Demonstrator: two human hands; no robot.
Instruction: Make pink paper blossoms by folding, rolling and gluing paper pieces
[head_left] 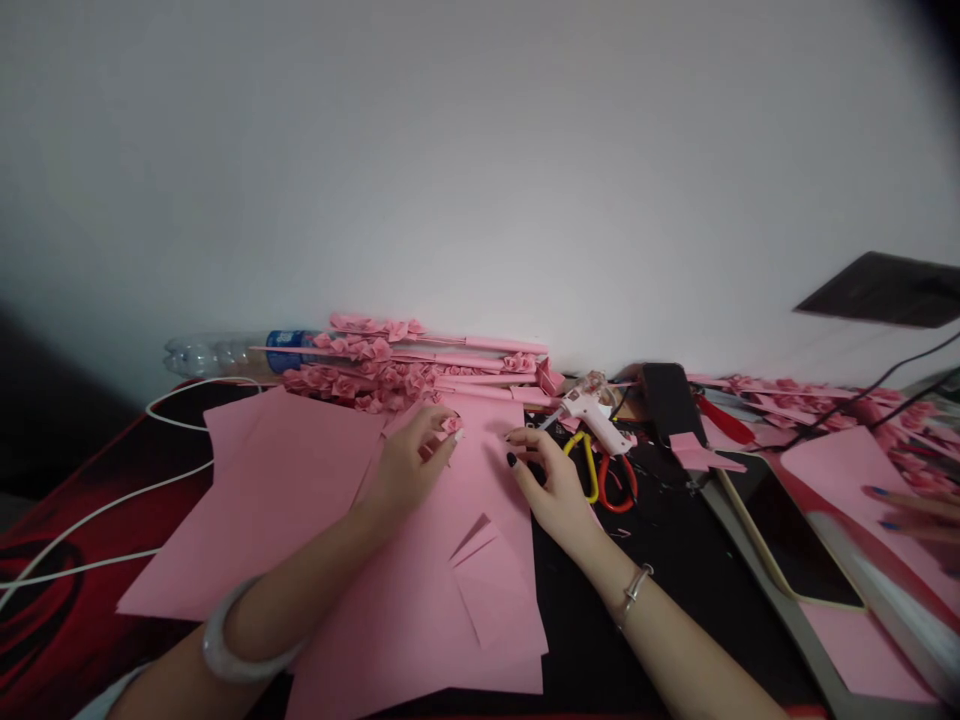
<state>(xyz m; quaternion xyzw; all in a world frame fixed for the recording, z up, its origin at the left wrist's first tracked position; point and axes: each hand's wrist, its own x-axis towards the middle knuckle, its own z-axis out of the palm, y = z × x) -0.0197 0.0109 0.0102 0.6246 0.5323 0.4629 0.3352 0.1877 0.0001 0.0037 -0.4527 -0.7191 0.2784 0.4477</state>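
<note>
My left hand [411, 452] pinches a small pink paper flower [451, 425] between thumb and fingertips, above the pink paper sheets [420, 620]. To its right, my right hand [551, 478] hovers with fingers curved and thumb a little apart; nothing shows between them. A small folded piece of pink paper [484, 580] lies on the sheets below and between both hands. Just beyond my right hand are scissors with yellow and red handles [616, 485] and a white glue gun [596, 415].
Finished paper flowers with rolled stems [397, 375] lie along the wall beside a plastic bottle [225, 353]. White cables [82, 510] cross the left side. On the right are a phone [795, 530], a dark box-like object [671, 395] and another person's hand [919, 510].
</note>
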